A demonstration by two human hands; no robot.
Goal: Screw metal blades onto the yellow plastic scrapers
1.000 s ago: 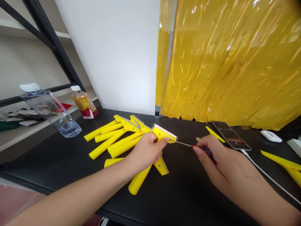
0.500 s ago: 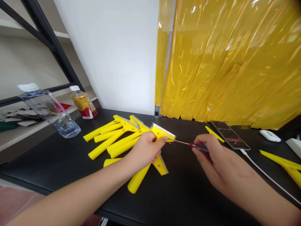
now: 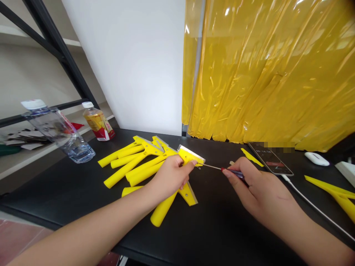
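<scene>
In my left hand is a yellow scraper with a metal blade along its far edge; thumb and fingers close around its head. My right hand grips a screwdriver with a dark translucent, red-collared handle. Its thin shaft points left, and the tip meets the scraper head near my left thumb. Another scraper lies beneath my left hand, its bladed head angled toward the right. Several more yellow scrapers are piled to the left. A tiny ring-like part rests on the black table just below the held head.
A phone with a white cable lies right, beside a yellow strip. Farther right are a white earphone case and yellow pieces. Left stand a clear bottle and a drink bottle. Yellow plastic sheeting hangs behind.
My right hand and the screwdriver have shifted slightly left, with the tip still at the scraper head. The left hand keeps its hold almost unmoved.
</scene>
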